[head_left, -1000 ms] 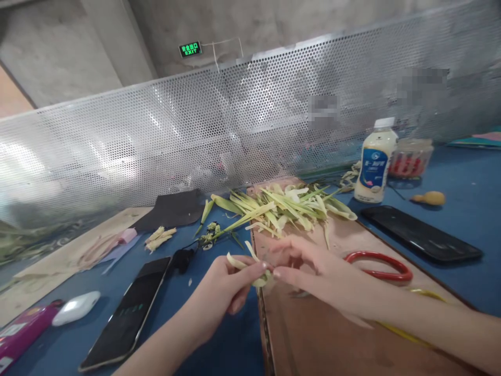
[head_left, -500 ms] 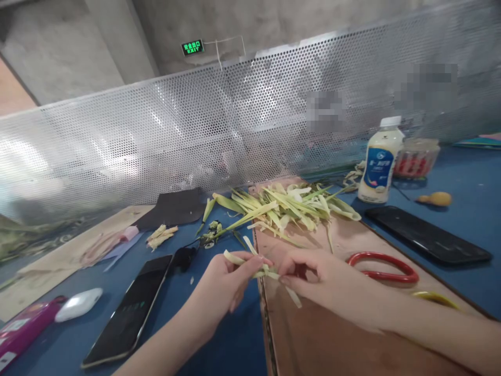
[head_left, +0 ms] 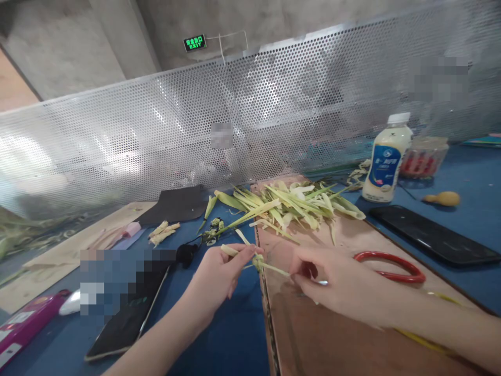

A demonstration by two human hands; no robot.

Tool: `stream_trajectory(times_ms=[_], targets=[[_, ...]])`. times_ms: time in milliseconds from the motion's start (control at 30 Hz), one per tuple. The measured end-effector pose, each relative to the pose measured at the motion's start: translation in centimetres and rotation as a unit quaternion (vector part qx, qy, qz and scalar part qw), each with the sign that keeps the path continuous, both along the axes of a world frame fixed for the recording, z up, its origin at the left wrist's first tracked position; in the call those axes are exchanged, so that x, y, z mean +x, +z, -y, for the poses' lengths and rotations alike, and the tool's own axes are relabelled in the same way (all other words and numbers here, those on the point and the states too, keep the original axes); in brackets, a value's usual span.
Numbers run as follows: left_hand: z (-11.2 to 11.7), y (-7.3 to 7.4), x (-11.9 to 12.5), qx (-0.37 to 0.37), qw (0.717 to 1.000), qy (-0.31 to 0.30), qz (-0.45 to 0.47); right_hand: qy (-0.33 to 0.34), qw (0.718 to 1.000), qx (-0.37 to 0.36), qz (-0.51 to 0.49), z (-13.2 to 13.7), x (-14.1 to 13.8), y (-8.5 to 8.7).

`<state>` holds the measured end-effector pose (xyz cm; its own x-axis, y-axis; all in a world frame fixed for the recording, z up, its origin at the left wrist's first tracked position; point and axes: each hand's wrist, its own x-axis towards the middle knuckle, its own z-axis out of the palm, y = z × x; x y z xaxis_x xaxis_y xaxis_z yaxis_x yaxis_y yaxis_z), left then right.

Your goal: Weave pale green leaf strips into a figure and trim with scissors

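My left hand (head_left: 217,274) pinches a pale green leaf strip (head_left: 275,269) beside a small knot in it, and loose ends stick out above the fingers. The strip's other end runs straight across to my right hand (head_left: 332,277), whose thumb and fingers close on it. Under my right hand a small shiny metal tip (head_left: 322,282) shows; what it belongs to is hidden. Beyond both hands lies a pile of pale green leaf strips (head_left: 289,206) on the brown board (head_left: 305,334). A red handle loop (head_left: 391,266), like that of scissors, sits behind my right wrist.
A phone (head_left: 131,308) and a purple item (head_left: 33,321) lie left on the blue table. At right are a white-capped bottle (head_left: 385,159), a black phone (head_left: 434,235), a clear tub (head_left: 425,156) and a small gourd-shaped item (head_left: 444,198). A perforated metal screen (head_left: 188,130) stands behind.
My right hand has moved slightly right, drawing the strip out straight between my hands. A compact knot now shows at my left fingertips. The view has shifted a little.
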<state>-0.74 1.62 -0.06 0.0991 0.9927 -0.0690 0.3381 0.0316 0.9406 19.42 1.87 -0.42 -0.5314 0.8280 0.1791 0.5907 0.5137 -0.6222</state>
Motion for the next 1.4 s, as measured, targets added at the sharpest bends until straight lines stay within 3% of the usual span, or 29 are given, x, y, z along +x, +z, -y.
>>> stream_trajectory(times_ms=[100, 200, 400, 567, 700, 1067, 1167, 1400], targets=[[-0.2, 0.0, -0.2, 0.017, 1.0, -0.003, -0.012, 0.006, 0.999, 0.038, 0.019, -0.1, 0.2, -0.1], [-0.2, 0.2, -0.3, 0.018, 1.0, 0.001, -0.022, 0.006, 0.999, 0.028, 0.025, -0.6, 0.5, 0.0], [0.3, 0.3, 0.5, 0.001, 0.999, -0.033, -0.003, 0.015, 0.991, -0.107, -0.085, -1.0, 0.0, 0.5], [1.0, -0.1, 1.3, -0.007, 0.997, -0.075, 0.005, 0.08, 0.942, -0.243, -0.218, -0.4, -1.4, -0.1], [1.4, -0.1, 1.7, -0.001, 0.996, -0.092, 0.005, 0.075, 0.892, -0.345, -0.281, 0.1, -1.9, -0.6], [2.0, 0.6, 2.1, 0.007, 0.994, -0.082, -0.066, 0.076, 0.827, -0.43, -0.354, 1.3, -2.4, -0.2], [2.1, 0.4, 2.0, 0.035, 0.995, -0.066, -0.072, 0.077, 0.829, -0.413, -0.369, 1.5, -2.3, -0.1], [2.2, 0.3, 2.0, 0.054, 0.998, -0.021, -0.038, 0.025, 0.864, -0.383, -0.326, 1.5, -1.8, -0.2]])
